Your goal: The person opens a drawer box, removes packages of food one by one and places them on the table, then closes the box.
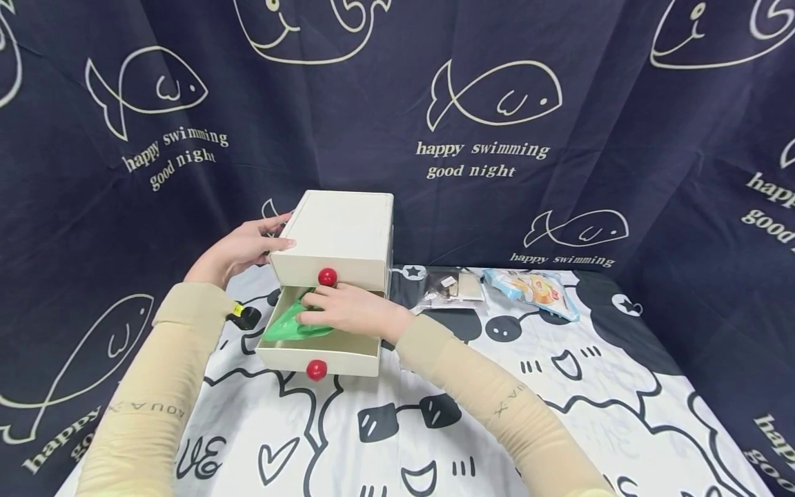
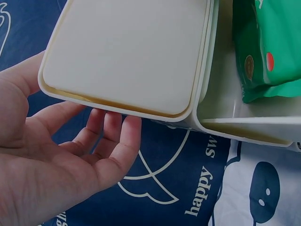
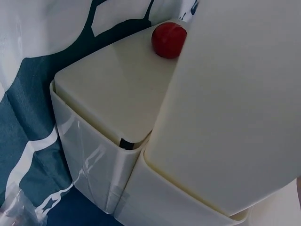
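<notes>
Dark blue cloth printed with fish and lettering hangs across the upper frame, behind a desk spread with a black-and-white patterned cover. Left of centre stands a white drawer cabinet, its lower drawer pulled out toward the bottom of the frame. A green packet sits in that drawer, at its left side, slanting upward under the right hand.

The likeliest trouble is the packet's raised part catching on the front edge of the upper drawer, because it sits close beneath it; the drawer might then jam or crease the wrapper. Sideways force on the drawer could also twist the cabinet if the left hand slipped, since it seems to be bracing only one side.

That left hand comes in from the lower left, thumb and fingers spread and slightly bent, their tips resting against the cabinet's edge without wrapping it. The right forearm slants up from the lower right, palm down, fingers bent over the packet; whether they pinch it or merely press, I cannot tell, and the right wrist view hides them.
</notes>
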A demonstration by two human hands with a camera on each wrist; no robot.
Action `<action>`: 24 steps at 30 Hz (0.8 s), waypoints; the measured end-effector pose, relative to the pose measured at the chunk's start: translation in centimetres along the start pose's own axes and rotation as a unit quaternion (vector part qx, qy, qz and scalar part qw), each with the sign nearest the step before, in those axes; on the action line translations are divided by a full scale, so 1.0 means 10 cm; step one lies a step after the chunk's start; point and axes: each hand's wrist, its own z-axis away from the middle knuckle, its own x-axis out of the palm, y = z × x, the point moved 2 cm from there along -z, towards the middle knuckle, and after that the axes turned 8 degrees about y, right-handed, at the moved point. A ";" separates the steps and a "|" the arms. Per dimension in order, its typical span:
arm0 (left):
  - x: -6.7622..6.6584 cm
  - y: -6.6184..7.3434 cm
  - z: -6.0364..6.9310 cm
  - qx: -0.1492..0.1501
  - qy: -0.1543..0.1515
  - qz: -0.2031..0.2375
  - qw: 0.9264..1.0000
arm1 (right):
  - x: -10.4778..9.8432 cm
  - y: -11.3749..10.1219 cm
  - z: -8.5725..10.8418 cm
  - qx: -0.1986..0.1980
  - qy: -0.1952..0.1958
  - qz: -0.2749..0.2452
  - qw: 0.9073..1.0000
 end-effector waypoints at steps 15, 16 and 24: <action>-0.01 0.04 0.02 -0.006 -0.008 0.006 1.000 | -0.13 0.01 0.02 0.036 0.046 -0.070 0.996; 0.00 0.06 0.03 -0.006 -0.010 0.007 1.000 | -0.14 0.00 0.02 0.037 0.046 -0.072 0.996; 0.01 0.25 0.23 -0.011 -0.021 0.001 1.000 | -0.23 -0.03 0.00 0.055 0.057 -0.097 0.992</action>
